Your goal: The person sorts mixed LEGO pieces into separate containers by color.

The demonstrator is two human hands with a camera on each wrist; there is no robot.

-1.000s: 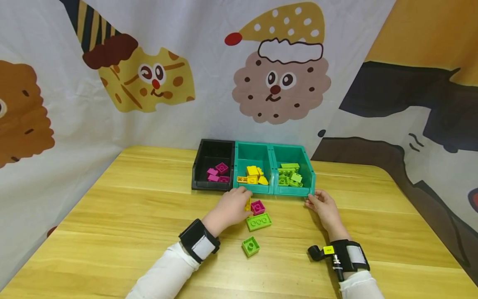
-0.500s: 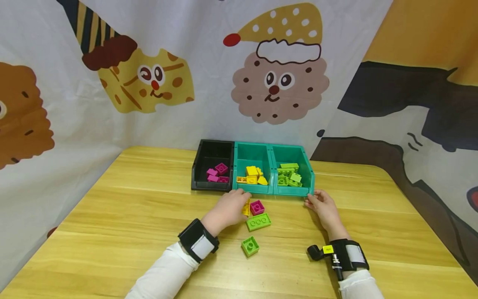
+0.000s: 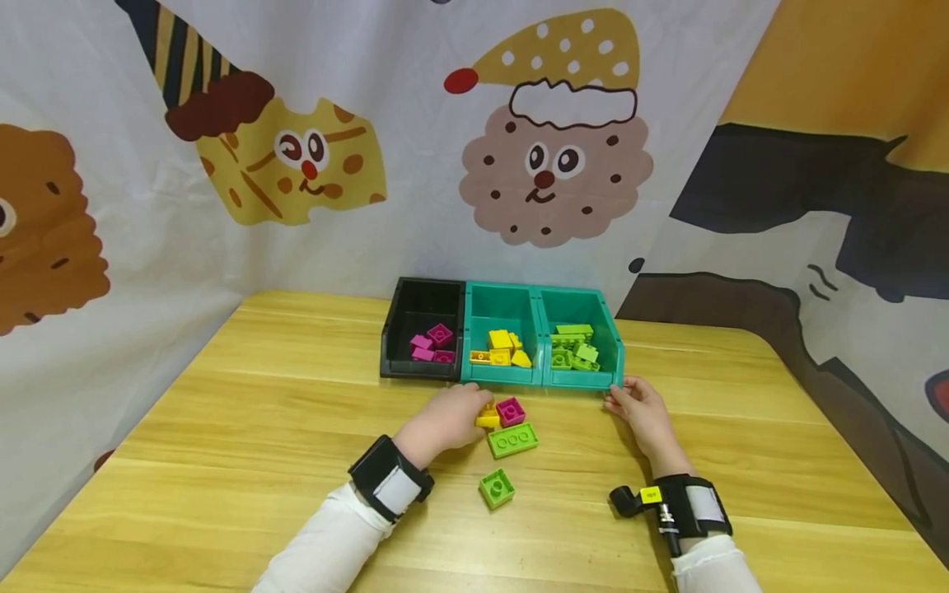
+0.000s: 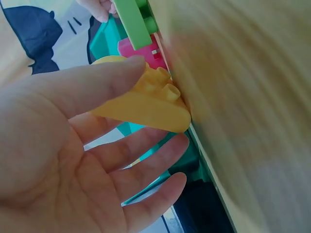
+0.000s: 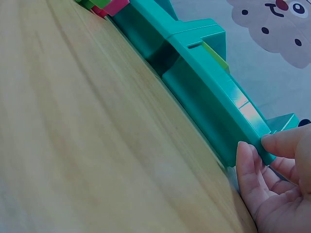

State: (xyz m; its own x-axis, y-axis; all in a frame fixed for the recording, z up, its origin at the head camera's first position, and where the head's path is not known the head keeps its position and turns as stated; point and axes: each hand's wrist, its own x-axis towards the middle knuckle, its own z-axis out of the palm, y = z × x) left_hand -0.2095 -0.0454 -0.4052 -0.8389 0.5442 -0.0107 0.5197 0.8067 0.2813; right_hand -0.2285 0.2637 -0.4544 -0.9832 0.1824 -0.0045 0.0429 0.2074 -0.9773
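Note:
My left hand lies on the table in front of the bins and pinches a yellow brick. In the left wrist view the thumb lies on the yellow brick and the straight index finger runs under it. Beside it sit a magenta brick, a long green brick and a small green brick. My right hand grips the front right corner of the right teal bin. The right wrist view shows its thumb and fingers pinching that corner of the bin.
Three bins stand in a row at the table's far side: a black bin with magenta bricks, a middle teal bin with yellow bricks, and the right one with green bricks. A printed cloth backdrop hangs behind and to both sides.
The yellow brick stood on edge by my left fingers; it has tipped flat and my left hand has drawn back a little towards me. My right hand has stayed on the bin corner.

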